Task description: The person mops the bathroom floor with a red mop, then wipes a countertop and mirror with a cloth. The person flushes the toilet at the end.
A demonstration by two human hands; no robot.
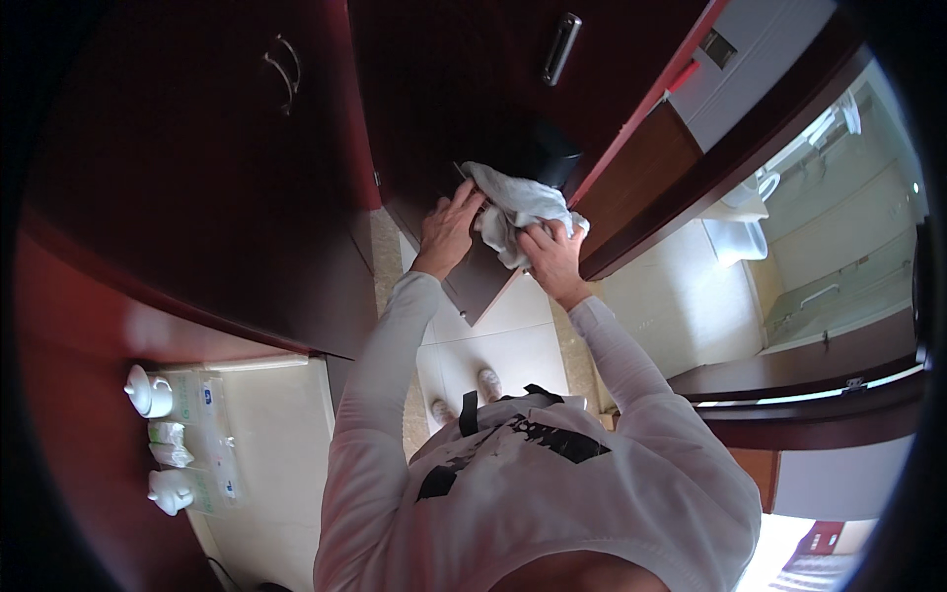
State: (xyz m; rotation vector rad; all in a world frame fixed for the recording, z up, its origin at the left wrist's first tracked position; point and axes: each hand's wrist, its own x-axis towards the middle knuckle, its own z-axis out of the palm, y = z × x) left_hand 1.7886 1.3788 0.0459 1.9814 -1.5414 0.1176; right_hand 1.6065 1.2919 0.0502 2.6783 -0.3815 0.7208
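A crumpled white cloth (521, 203) is bunched in front of a dark red-brown panel (444, 89). My right hand (551, 259) grips its right side with bent fingers. At the cloth's left edge is my left hand (447, 233), its fingertips touching the fabric; whether they pinch it is hidden. A dark glossy object (558, 159) sits just behind the cloth, too dim to identify. Below my hands, the corner of a brownish-grey board (473, 285) bears small round metal fittings.
A silver handle (562, 48) is on the panel ahead, a curved handle (285, 74) on the dark door at left. White lidded cups (152, 392) and plastic packets (170, 444) stand at lower left. A dark door frame (710, 163) opens on a tiled room at right.
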